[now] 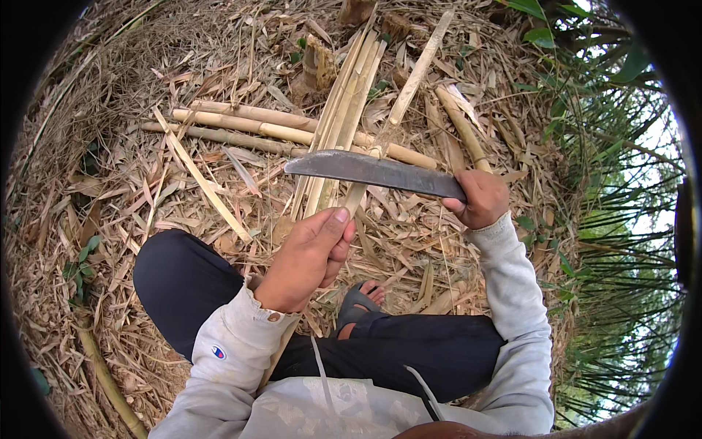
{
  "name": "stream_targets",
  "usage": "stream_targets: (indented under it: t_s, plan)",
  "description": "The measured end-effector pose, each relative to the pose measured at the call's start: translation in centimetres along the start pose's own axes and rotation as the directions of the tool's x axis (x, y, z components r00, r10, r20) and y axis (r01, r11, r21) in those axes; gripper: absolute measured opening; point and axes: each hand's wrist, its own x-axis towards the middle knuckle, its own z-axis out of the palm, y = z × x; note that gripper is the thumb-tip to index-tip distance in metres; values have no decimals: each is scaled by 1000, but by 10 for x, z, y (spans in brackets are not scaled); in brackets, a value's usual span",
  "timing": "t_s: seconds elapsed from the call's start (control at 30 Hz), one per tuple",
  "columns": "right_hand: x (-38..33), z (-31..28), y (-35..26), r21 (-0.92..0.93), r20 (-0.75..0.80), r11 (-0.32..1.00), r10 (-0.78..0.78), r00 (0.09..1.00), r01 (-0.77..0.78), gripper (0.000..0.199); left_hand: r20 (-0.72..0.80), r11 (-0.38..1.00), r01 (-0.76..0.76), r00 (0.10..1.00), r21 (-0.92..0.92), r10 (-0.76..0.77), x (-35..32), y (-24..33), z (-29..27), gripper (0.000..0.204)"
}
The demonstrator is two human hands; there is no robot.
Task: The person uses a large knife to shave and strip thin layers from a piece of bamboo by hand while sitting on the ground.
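My right hand (481,199) is closed round the grip end of a machete (373,170), hiding its handle. The dark blade points left, level across the middle of the view, with its pale curved tip over a bundle of split bamboo strips (344,110). My left hand (311,256) is closed on a single bamboo strip (355,197), thumb along its upper side. The strip's far part runs up to the blade, while its near part shows below my left wrist. From this angle I cannot tell whether blade and strip touch.
Under the bundle lie several bamboo poles (245,126). A split piece (422,69) lies beyond, another pole (464,130) at right and a thin strip (201,175) at left. A cut stump (319,66) stands at the back. Dry leaves cover the ground; leafy stalks (621,241) rise at right.
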Motion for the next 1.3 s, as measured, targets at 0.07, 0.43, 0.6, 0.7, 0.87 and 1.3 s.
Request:
stream_targets:
  t_s: [0.07, 0.43, 0.6, 0.7, 0.87, 1.3]
  plan:
    - [2, 4, -8, 25, 9, 999, 33, 999, -33, 50, -53, 998, -49, 997, 38, 51, 2, -3, -6, 32]
    - [14, 7, -17, 80, 46, 993, 80, 996, -84, 42, -1, 1000, -9, 1000, 11, 9, 2, -19, 2, 32]
    - [27, 11, -56, 140, 33, 989, -61, 998, 55, 42, -20, 999, 52, 998, 17, -51, -3, -19, -3, 32]
    - [16, 10, -14, 57, 94, 995, 75, 993, -81, 43, -32, 999, -12, 999, 53, 14, 2, -20, 2, 31]
    - [27, 14, -67, 121, 36, 992, 32, 999, -36, 40, -32, 1000, 17, 999, -14, -18, -2, -19, -8, 31]
    - [17, 14, -18, -53, 175, 992, 122, 977, -115, 40, -17, 1000, 24, 1000, -9, -25, -8, -27, -11, 30]
